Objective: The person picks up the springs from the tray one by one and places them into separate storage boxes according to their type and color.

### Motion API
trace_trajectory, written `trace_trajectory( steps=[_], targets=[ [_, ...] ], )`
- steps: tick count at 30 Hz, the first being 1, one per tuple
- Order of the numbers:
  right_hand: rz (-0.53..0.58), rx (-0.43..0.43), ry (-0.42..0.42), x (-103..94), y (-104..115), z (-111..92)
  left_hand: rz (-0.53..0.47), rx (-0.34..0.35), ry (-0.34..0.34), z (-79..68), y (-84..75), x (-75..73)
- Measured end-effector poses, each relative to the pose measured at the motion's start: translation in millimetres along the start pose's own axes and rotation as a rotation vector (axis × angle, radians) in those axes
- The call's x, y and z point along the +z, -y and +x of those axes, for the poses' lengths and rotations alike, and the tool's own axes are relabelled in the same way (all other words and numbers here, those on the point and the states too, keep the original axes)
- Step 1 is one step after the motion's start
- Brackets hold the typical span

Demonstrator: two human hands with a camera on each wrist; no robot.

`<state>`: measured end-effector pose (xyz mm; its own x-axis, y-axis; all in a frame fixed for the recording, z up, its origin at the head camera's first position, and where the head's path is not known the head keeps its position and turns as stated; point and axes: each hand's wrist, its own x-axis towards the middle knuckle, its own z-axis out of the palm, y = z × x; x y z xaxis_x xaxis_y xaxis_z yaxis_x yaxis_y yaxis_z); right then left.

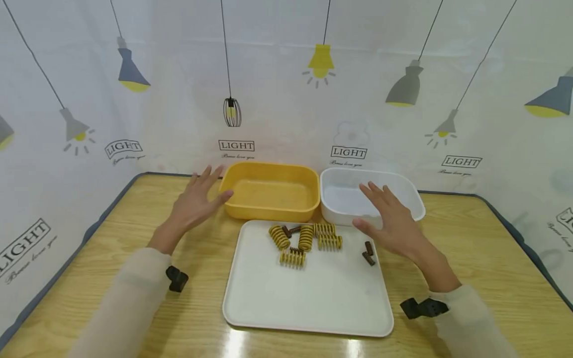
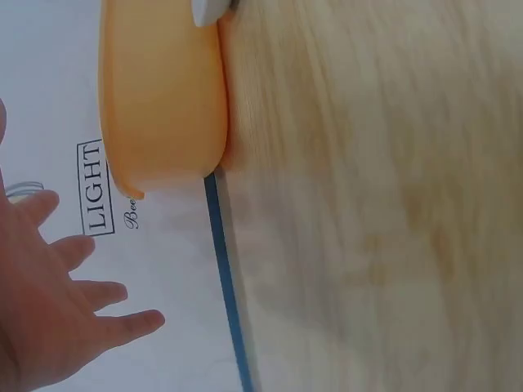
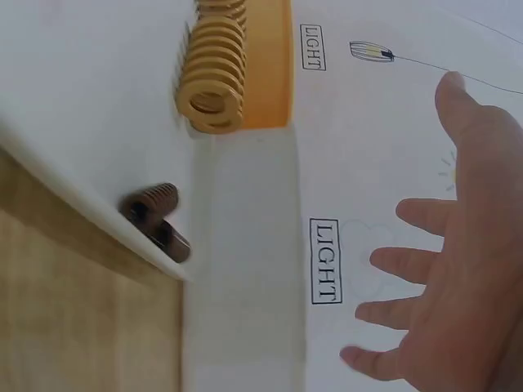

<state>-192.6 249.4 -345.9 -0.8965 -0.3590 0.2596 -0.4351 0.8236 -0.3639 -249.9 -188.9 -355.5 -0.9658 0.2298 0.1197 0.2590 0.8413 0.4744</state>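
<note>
My left hand (image 1: 195, 200), fingers spread and holding nothing, hovers by the left end of the yellow bin (image 1: 270, 215). In the left wrist view the same hand (image 2: 57, 302) shows spread fingers. My right hand (image 1: 394, 223), also spread and bare, hangs over the front of the white bin (image 1: 342, 217). Between them lies a white tray (image 1: 309, 303) bearing several yellow coil springs (image 1: 306, 237) grouped near its far edge. Small brown springs (image 1: 368, 258) lie at the tray's right side, and others sit among the yellow ones. Both bins look bare inside.
The bins stand side by side behind the tray on a wooden table (image 1: 447, 238). A white curtain (image 1: 277, 74) printed with lamps hangs behind and around the table. A dark camera strap (image 1: 176, 278) is on my left wrist, another (image 1: 423, 308) on my right.
</note>
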Motion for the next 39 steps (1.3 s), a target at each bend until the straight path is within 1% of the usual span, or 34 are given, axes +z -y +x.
trace_trajectory(
  steps=[4,9,12,15,17,22,25,29,33,36,39],
  targets=[
    [0.045,-0.021,-0.049,13.4,1,-4,-0.133,-0.027,-0.031,0.1,6.7,6.2],
    [0.09,-0.021,-0.054,25.4,3,-8,-0.308,-0.1,-0.06,-0.7,12.6,15.4],
    [0.124,-0.053,-0.052,30.3,4,-9,-0.392,-0.175,-0.049,-3.7,14.0,20.7],
    [0.188,-0.067,-0.039,34.0,5,-11,-0.468,-0.215,-0.033,-7.5,14.7,24.5],
    [0.236,-0.062,-0.024,36.7,6,-12,-0.506,-0.21,-0.033,-8.6,16.3,26.0],
    [0.356,-0.065,0.034,45.2,3,-14,-0.584,-0.143,-0.025,-6.2,19.6,29.0],
    [0.423,-0.063,0.074,48.2,-3,-15,-0.678,-0.12,-0.006,-3.0,17.2,33.1],
    [0.459,-0.032,0.12,49.0,-8,-14,-0.784,-0.117,-0.003,0.4,17.3,41.3],
    [0.471,-0.021,0.155,52.2,-11,-15,-0.861,-0.122,-0.022,2.9,24.6,50.6],
    [0.479,-0.029,0.157,55.9,-14,-16,-0.917,-0.123,-0.035,3.7,30.7,56.8],
    [0.471,-0.036,0.139,60.0,-18,-16,-0.952,-0.106,-0.046,4.0,34.5,60.9]
  ],
)
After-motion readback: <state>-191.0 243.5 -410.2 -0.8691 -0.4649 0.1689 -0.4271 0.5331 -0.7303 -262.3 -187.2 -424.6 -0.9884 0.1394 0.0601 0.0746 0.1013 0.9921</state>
